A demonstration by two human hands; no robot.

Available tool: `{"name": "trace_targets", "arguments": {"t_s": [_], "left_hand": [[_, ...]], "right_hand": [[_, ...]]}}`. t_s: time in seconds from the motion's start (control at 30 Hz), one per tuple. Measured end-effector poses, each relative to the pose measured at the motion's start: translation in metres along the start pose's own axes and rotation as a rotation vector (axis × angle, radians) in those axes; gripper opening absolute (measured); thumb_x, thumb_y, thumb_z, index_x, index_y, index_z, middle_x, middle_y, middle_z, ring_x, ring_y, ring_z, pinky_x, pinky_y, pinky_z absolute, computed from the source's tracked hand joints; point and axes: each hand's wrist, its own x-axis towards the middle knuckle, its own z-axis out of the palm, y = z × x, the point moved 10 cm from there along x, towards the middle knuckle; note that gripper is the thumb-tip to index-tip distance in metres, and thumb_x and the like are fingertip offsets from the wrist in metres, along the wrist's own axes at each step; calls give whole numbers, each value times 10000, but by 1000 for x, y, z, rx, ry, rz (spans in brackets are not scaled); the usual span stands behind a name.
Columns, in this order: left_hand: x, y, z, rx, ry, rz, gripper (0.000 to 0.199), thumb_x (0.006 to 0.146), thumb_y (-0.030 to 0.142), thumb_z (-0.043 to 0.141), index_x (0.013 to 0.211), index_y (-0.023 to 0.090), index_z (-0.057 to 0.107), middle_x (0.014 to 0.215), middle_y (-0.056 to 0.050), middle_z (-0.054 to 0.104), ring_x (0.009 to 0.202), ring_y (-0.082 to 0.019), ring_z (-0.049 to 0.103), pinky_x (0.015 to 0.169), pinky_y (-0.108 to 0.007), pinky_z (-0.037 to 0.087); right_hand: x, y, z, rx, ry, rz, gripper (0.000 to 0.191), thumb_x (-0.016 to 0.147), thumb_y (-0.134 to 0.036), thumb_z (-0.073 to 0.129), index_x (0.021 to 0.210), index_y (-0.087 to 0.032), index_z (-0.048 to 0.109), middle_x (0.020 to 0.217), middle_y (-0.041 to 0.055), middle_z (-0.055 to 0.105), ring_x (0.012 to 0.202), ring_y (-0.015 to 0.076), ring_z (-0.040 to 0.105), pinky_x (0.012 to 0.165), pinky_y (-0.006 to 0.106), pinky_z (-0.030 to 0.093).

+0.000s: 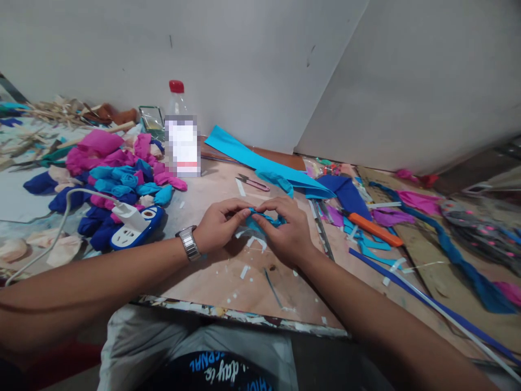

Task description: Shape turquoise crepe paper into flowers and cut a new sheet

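Observation:
Between my two hands, above the near middle of the table, is a small piece of light-blue crepe paper or cloth (260, 217); which of the two I cannot tell. My left hand (222, 225), with a metal watch on its wrist, pinches its left end between thumb and forefinger. From the other side my right hand (287, 228) grips the same piece, its fingers curled round it. Just beyond the hands lie thread snips (253, 183) with pink handles and a long light-blue strip (260, 157). Part of the held piece is hidden by the fingers.
At left, a heap of pink and blue rolled pieces (122, 176) surrounds a power strip (136, 228) with a plug and white cable. Behind stands a red-capped bottle (177, 103). To the right are an orange utility knife (374, 229), cardboard (435, 277) and coloured strips.

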Motion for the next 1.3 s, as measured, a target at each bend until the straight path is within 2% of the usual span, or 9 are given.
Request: {"name": "trace_targets", "arguments": {"t_s": [0.13, 0.37, 0.63, 0.83, 0.93, 1.03, 1.13, 1.3], "left_hand": [[0, 2, -1, 33, 3, 31, 297, 943, 400, 622, 1040, 161, 768, 997, -106, 762, 911, -197, 704, 793, -316, 574], [-1, 11, 2, 62, -31, 166, 278, 970, 369, 591, 1102, 210, 775, 1135, -105, 736, 1031, -206, 687, 943, -368, 558], [-4, 17, 13, 40, -136, 265, 333, 1009, 296, 510, 1269, 245, 712, 1249, -116, 675, 1201, -222, 616, 1089, -435, 476], [-6, 20, 19, 15, -193, 276, 371, 1023, 291, 469, 1345, 244, 648, 1389, -118, 616, 1329, -236, 546, 1176, -476, 391], [-5, 16, 14, 7, -133, 218, 340, 1008, 309, 516, 1313, 222, 638, 1355, -120, 634, 1259, -223, 591, 1099, -429, 459], [-3, 1, 8, -28, -60, 72, 270, 963, 355, 610, 1172, 188, 651, 1156, -97, 690, 962, -169, 669, 837, -316, 544], [-2, -7, 8, -101, -50, -24, 262, 922, 400, 666, 1039, 167, 653, 995, -55, 686, 772, -118, 632, 698, -255, 513], [-1, -9, 7, -167, -36, -87, 294, 882, 444, 703, 960, 163, 662, 875, -25, 679, 645, -86, 579, 610, -229, 485]], "right_hand": [[0, 1, 0, -7, 6, 0, 67, 877, -264, 760, 906, -254, 700, 907, 10, 752, 940, 230, 670, 887, 419, 481], [-1, 4, 0, 2, 13, 9, 74, 859, -255, 778, 874, -248, 706, 898, 17, 760, 932, 234, 676, 877, 420, 489], [0, 1, 2, -6, 3, 2, 103, 857, -306, 788, 894, -258, 704, 909, 12, 764, 939, 235, 672, 880, 425, 490], [0, -3, -1, -42, 23, -22, 99, 837, -248, 800, 871, -250, 707, 889, 6, 771, 911, 230, 662, 868, 417, 489], [0, -4, -2, -50, 29, -21, 88, 842, -235, 789, 876, -251, 710, 889, 6, 768, 917, 234, 659, 872, 425, 487], [0, -4, -3, -43, 30, -16, 62, 861, -266, 777, 887, -257, 721, 887, 8, 772, 911, 234, 660, 862, 424, 492], [0, -3, -2, -40, 26, -15, 56, 868, -293, 776, 879, -258, 734, 868, 12, 777, 892, 233, 659, 851, 424, 490], [0, -2, -1, -30, 27, -14, 97, 850, -330, 797, 839, -254, 737, 839, 11, 777, 866, 230, 657, 847, 422, 488]]}}
